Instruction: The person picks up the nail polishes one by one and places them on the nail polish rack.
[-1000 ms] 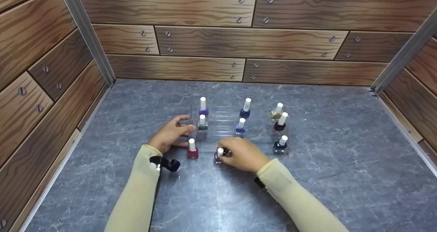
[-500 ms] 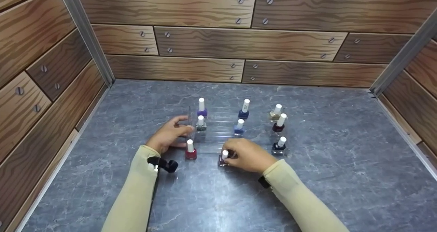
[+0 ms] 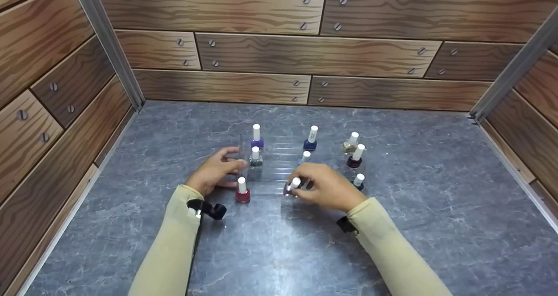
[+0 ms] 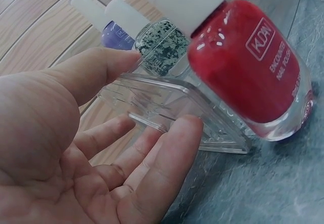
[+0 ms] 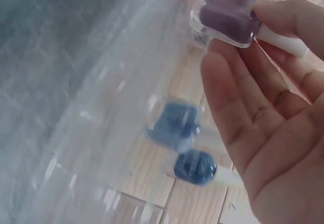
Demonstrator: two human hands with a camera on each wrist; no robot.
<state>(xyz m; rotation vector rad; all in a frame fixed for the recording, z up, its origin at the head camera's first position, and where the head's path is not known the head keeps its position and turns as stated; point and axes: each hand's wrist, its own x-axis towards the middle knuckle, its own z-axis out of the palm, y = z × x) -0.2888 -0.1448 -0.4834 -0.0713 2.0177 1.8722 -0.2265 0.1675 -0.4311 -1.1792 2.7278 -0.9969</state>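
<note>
In the head view, my right hand [image 3: 326, 186] pinches a mauve nail polish bottle [image 5: 228, 15] by its neck and white cap, in front of the clear acrylic rack [image 3: 279, 160]. My left hand [image 3: 216, 169] holds the rack's left end. Its thumb lies over the top edge of the clear side panel [image 4: 177, 89], with the fingers on the outer face. A red nail polish bottle [image 3: 243, 195] stands upright at the rack's front left. Behind it are a speckled grey-green bottle [image 3: 256, 161] and a purple one [image 3: 256, 141]. My right hand partly hides a light blue bottle [image 3: 306, 157].
Further back is a dark blue bottle [image 3: 310, 143]. On the right side stand a gold bottle [image 3: 350, 146], a dark red one [image 3: 354, 160] and a dark one [image 3: 358, 182], partly covered by my hand. Wood-patterned walls [image 3: 253, 52] surround the grey marbled table [image 3: 270, 252].
My right hand has shifted right, then raised the mauve nail polish bottle and moved it back toward the rack. The left hand keeps its hold on the rack.
</note>
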